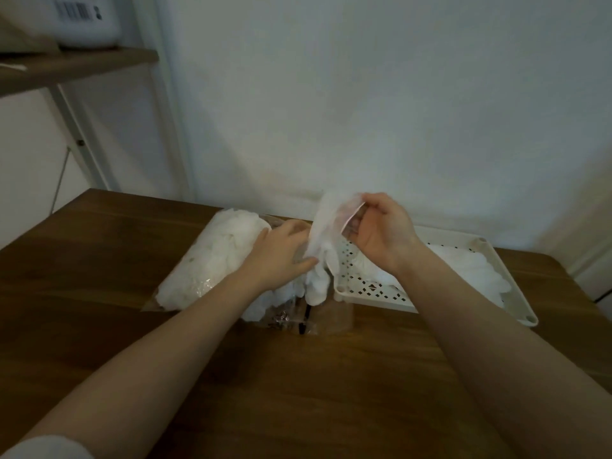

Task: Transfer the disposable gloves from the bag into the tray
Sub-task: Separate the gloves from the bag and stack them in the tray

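The brown wooden surface [331,376] fills the lower half of your view and runs back to a pale wall [364,94]. At the upper left a wooden shelf [76,66] juts out, carrying a white container [86,24] with a barcode label.

On the surface, left of centre, lies the clear plastic bag [185,276], bulging with white disposable gloves and angled with its open end toward you and to the right, where a few gloves spill from the mouth. Just beside it on the right sits the cream tray [516,309], its perforated floor showing at the near left corner; a few gloves [477,266] already lie flat in its middle and right part.

Your right hand [381,233] is raised over the left end of the tray, its fingers [359,215] curled and pinching the cuff of one translucent glove [323,233], which hangs down between bag and tray with its finger ends dangling just above the bag's mouth. Your left hand [281,253] rests over the bag's open end, fingers extended toward the hanging glove and the thumb touching its lower part; whether that hand actually grips it you cannot tell from here.
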Tool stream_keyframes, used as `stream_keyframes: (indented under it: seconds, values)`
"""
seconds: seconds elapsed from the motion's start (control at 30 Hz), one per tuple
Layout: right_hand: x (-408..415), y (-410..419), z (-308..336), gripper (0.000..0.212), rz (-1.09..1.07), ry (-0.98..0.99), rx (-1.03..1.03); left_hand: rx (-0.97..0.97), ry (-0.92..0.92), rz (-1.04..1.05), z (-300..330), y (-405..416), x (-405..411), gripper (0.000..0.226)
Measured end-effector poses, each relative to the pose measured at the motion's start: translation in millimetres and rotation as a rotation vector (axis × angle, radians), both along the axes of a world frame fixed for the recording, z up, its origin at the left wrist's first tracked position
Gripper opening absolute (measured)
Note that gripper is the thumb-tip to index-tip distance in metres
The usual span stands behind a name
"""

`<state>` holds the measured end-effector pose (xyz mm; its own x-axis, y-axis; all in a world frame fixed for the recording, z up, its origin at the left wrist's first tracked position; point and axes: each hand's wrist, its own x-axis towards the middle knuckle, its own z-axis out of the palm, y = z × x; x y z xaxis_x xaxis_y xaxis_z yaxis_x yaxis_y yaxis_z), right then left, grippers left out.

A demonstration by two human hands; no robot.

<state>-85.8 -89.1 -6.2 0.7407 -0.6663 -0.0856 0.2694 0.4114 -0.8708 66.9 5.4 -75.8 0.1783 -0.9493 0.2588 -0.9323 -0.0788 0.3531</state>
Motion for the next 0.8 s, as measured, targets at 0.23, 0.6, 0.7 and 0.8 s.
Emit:
stream_keyframes:
  seconds: [0.23, 0.6, 0.7, 0.8]
  values:
    - [-18, -6, 15, 0.048, 0.009, -0.339, 0.234, 0.341, -0.235, 0.375, -5, -9, 8, 0.053]
    - [-51, -8, 32, 0.018, 0.159, -0.333, 0.175, 0.011, 0.748, -0.019, 96, -4, -56, 0.039]
    - [-60, -10, 34, 0.033, 0.109, -0.232, 0.136, 0.07, 0.81, -0.113, 115, -7, -79, 0.037]
    - [-68, -14, 41, 0.02, 0.049, -0.116, 0.03, 0.02, 0.763, -0.14, 116, -7, -90, 0.029]
